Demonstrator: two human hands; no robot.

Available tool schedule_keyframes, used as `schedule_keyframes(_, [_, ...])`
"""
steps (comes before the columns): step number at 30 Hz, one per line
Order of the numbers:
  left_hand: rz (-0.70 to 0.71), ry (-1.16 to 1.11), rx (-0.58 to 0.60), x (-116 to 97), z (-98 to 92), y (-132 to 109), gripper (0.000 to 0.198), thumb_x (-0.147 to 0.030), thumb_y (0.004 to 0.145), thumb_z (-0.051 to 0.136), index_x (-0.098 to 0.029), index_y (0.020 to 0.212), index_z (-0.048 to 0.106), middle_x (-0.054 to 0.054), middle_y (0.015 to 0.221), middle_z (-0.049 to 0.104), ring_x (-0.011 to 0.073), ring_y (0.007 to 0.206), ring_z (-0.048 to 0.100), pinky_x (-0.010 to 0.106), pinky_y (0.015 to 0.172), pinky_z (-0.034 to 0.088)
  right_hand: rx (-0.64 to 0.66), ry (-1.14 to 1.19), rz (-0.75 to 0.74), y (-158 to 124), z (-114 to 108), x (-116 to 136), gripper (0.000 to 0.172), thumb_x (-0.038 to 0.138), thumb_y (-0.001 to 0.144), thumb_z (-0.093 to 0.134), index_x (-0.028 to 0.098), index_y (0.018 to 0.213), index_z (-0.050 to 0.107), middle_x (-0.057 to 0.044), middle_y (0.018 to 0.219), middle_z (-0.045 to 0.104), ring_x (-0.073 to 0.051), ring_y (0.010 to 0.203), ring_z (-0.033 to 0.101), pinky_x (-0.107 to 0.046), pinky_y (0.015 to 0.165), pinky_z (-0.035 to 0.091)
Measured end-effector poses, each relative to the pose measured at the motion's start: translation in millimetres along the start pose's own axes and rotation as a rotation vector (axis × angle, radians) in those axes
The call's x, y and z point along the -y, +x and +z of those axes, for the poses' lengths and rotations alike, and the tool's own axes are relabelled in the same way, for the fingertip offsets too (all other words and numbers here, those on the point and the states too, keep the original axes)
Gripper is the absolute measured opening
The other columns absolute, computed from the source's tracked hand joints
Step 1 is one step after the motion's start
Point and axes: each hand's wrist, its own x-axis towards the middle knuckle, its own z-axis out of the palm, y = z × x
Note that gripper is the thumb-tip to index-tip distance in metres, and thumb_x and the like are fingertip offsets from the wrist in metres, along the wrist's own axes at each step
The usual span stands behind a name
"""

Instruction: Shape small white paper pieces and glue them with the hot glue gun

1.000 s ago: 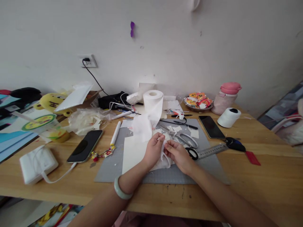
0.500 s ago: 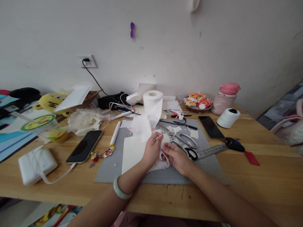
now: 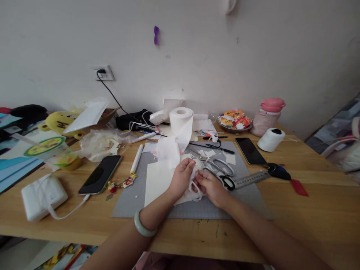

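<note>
Both hands meet over the grey cutting mat [image 3: 135,202], closed on a small soft white strip [image 3: 194,184] that looks like tissue or cloth. My left hand [image 3: 181,177], with a pale green bangle on its wrist, pinches the strip's upper part. Close on the other side, my right hand [image 3: 210,186] grips it with thumb and bent fingers. A loop of the strip droops between them; its held parts are hidden by the fingers. Beneath lies a cream sheet of paper [image 3: 154,183]. Just beyond my right hand are silver scissors [image 3: 222,167] and black-handled scissors [image 3: 227,183].
A tissue roll [image 3: 181,122] stands behind the hands, its loose end on the mat. Phones [image 3: 101,174] [image 3: 250,150] lie on either side. A steel ruler [image 3: 251,180], thread cone [image 3: 271,140], pink bottle [image 3: 267,118], snack bowl [image 3: 235,122] and drink cup [image 3: 60,153] surround the mat.
My right hand has shifted slightly to the right, away from my left. More of the white strip shows between the fingers, and its loop has changed shape.
</note>
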Motion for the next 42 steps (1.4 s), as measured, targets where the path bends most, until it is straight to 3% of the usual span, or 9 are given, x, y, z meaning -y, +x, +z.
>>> schedule_keyframes(4, [0.003,-0.052,-0.011,-2,-1.5,1,0.031,-0.04,0.091,0.041,-0.012,0.09,0.056,-0.006,0.056,0.05,0.0036,0.036,0.042,0.017,0.034,0.037,0.015,0.032,-0.027,-2,2,5,0.036,0.045,0.068,0.069,0.017,0.06,0.046,0.005,0.057,0.047,-0.008,0.052,0.044,-0.023,0.052,0.032])
schedule_keyframes(9, [0.04,-0.021,0.009,-1,0.5,-1,0.025,-0.035,0.089,0.046,-0.013,0.081,0.054,-0.01,0.047,0.043,0.0027,0.031,0.037,0.015,0.03,0.032,-0.033,0.028,-0.017,-1,4,2,0.031,0.041,0.067,0.071,0.018,0.07,0.05,0.005,0.057,0.05,-0.008,0.05,0.046,-0.022,0.049,0.032])
schedule_keyframes(16, [0.051,0.011,0.037,-6,3.1,-5,0.03,-0.045,0.076,0.059,-0.02,0.067,0.043,-0.011,0.039,0.042,0.0069,0.025,0.041,0.016,0.024,0.032,-0.044,0.025,-0.024,-1,4,-1,0.037,0.046,0.063,0.073,0.017,0.066,0.05,0.006,0.055,0.05,-0.009,0.046,0.048,-0.023,0.046,0.032])
schedule_keyframes(21, [0.028,-0.039,0.033,-8,1.9,-4,0.031,-0.052,0.079,0.048,-0.022,0.075,0.039,-0.01,0.041,0.049,0.0086,0.025,0.042,0.018,0.024,0.034,-0.014,0.068,-0.042,-4,7,5,0.036,0.044,0.066,0.07,0.017,0.062,0.047,0.004,0.059,0.05,-0.009,0.05,0.049,-0.024,0.051,0.035])
schedule_keyframes(27, [0.056,-0.018,0.019,1,1.7,-2,0.028,-0.041,0.086,0.048,-0.016,0.075,0.046,-0.012,0.042,0.041,0.004,0.026,0.04,0.014,0.026,0.031,-0.025,0.062,-0.012,-1,7,3,0.031,0.042,0.068,0.07,0.018,0.07,0.05,0.006,0.054,0.051,-0.009,0.047,0.048,-0.022,0.048,0.033])
schedule_keyframes(31, [0.058,0.001,0.026,1,2.5,-3,0.027,-0.041,0.083,0.053,-0.018,0.071,0.044,-0.012,0.04,0.042,0.0044,0.025,0.039,0.014,0.025,0.029,-0.05,0.045,-0.016,0,6,0,0.036,0.045,0.063,0.073,0.018,0.069,0.05,0.006,0.052,0.05,-0.009,0.044,0.047,-0.022,0.043,0.03])
schedule_keyframes(36, [0.039,-0.027,0.011,-4,3.5,-4,0.029,-0.048,0.083,0.047,-0.021,0.074,0.04,-0.011,0.039,0.047,0.0075,0.024,0.041,0.017,0.024,0.032,-0.04,0.07,-0.045,-3,8,4,0.036,0.046,0.065,0.07,0.018,0.064,0.048,0.004,0.057,0.051,-0.01,0.049,0.049,-0.024,0.048,0.035])
schedule_keyframes(42, [0.058,-0.005,0.001,1,2.9,-1,0.027,-0.04,0.088,0.046,-0.015,0.079,0.049,-0.012,0.042,0.041,0.004,0.026,0.039,0.015,0.026,0.031,-0.052,0.06,-0.018,-3,8,5,0.031,0.039,0.067,0.071,0.018,0.066,0.049,0.006,0.053,0.05,-0.009,0.046,0.048,-0.023,0.047,0.033])
